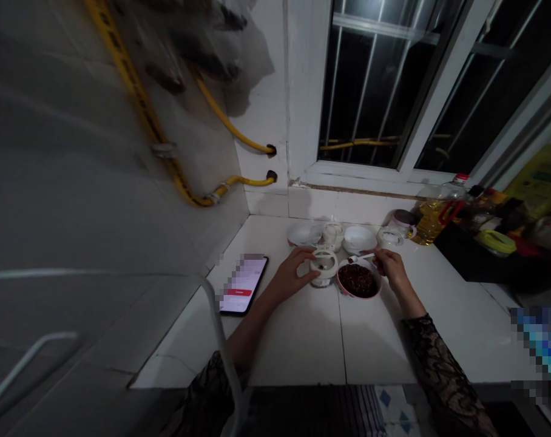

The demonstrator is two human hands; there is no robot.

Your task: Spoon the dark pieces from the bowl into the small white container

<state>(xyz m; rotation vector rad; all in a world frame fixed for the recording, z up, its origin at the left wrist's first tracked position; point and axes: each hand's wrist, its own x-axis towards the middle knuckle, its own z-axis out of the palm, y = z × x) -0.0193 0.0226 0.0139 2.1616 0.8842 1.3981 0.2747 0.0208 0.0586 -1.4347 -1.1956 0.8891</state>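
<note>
Pale curved rod [224, 352] nearest in the head view, crossing in front of the left sleeve [207, 385]. Now to the counter [298, 346]: left hand [292, 273] half-curled, thumb and fingertips braced on a white-rimmed jar [322, 281]. Right hand [392, 270] pinched on a white spoon [366, 256], at the far rim of the bowl [378, 284] of dark red flakes [357, 280]! Jar just left of it, phone [247, 279] further left.

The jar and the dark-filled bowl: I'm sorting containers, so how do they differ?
The jar is narrower; the bowl is wider. The left hand touches the jar, while the right hand holds a white spoon at the bowl. The jar has a white top ring; the bowl holds a dark mixture. Both stand on the white tiled counter.
</note>
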